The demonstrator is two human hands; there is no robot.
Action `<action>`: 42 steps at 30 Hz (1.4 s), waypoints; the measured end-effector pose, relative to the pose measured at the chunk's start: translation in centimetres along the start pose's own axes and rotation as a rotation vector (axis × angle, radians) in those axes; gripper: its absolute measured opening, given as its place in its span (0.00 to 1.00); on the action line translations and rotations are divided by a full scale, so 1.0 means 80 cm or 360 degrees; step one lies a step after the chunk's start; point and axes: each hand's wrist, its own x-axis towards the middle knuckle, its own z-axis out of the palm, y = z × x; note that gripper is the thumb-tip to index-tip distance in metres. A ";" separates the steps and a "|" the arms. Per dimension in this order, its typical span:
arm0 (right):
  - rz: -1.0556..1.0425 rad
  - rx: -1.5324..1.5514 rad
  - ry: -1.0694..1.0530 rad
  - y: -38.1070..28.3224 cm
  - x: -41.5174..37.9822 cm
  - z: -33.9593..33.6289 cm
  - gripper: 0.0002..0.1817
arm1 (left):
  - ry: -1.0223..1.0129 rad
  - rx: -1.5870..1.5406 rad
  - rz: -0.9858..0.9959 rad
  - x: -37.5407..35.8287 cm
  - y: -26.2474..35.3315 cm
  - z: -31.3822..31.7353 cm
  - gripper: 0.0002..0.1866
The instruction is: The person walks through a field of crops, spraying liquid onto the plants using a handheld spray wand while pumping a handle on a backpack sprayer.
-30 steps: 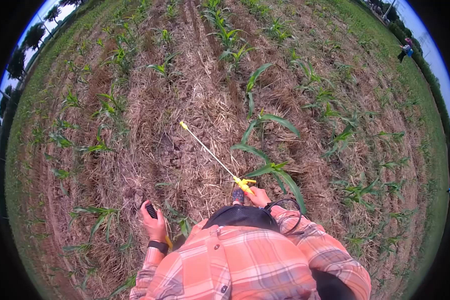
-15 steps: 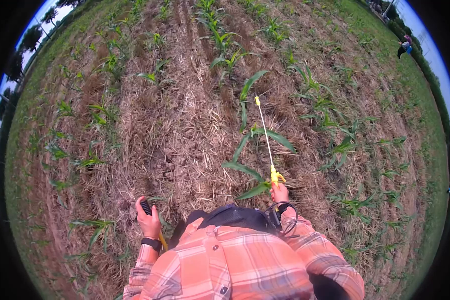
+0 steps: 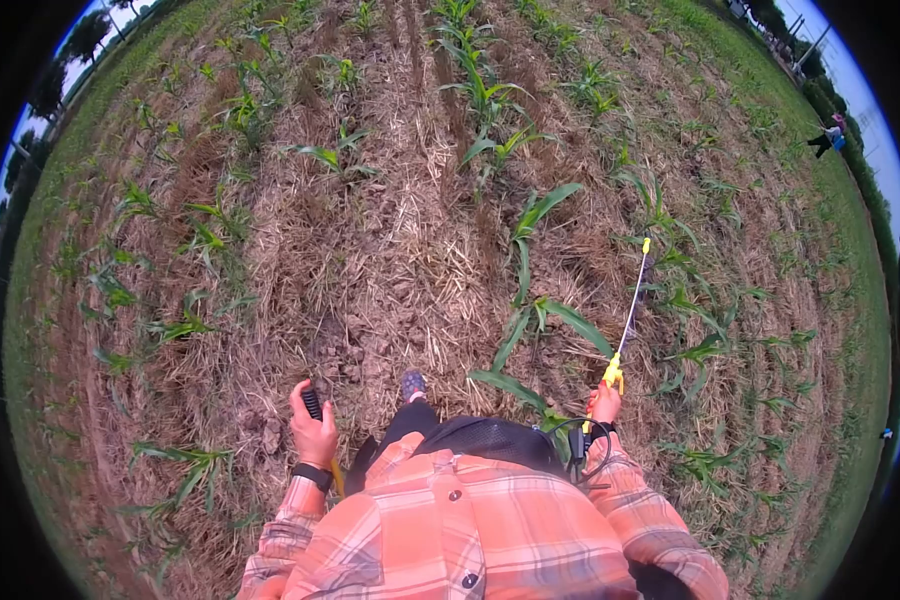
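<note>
Wand (image 3: 615, 364) in the right hand (image 3: 604, 403), out to the person's right: the fingers are wrapped about its yellow handle, and the shaft points forward to a yellow tip (image 3: 647, 244) that lies, as seen from above, near the plants of the next row. How high it hangs I cannot tell, nor whether the lever is pressed. Well apart from it, the left hand (image 3: 315, 435) is closed round a black ribbed grip (image 3: 312, 404), a yellow bar (image 3: 337, 478) showing just below the wrist. For good handling, I would keep the wand wrist loose, the tip low and level, and the sweep even, so that no strip gets more than another. The black hose (image 3: 608, 462) loops by the right wrist and deserves slack, lest it tug the handle or catch the long leaves of the near plant (image 3: 578, 323). A steady left arm should help, as should setting each foot (image 3: 414, 384) on the straw (image 3: 420, 290) between rows. No brand, label or writing can be read on wand, grip or plaid shirt (image 3: 410, 525).
</note>
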 end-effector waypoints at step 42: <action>-0.0678 -0.1020 -0.0928 -0.214 0.102 0.448 0.11 | 0.0050 -0.0002 -0.0108 0.376 0.012 0.105 0.22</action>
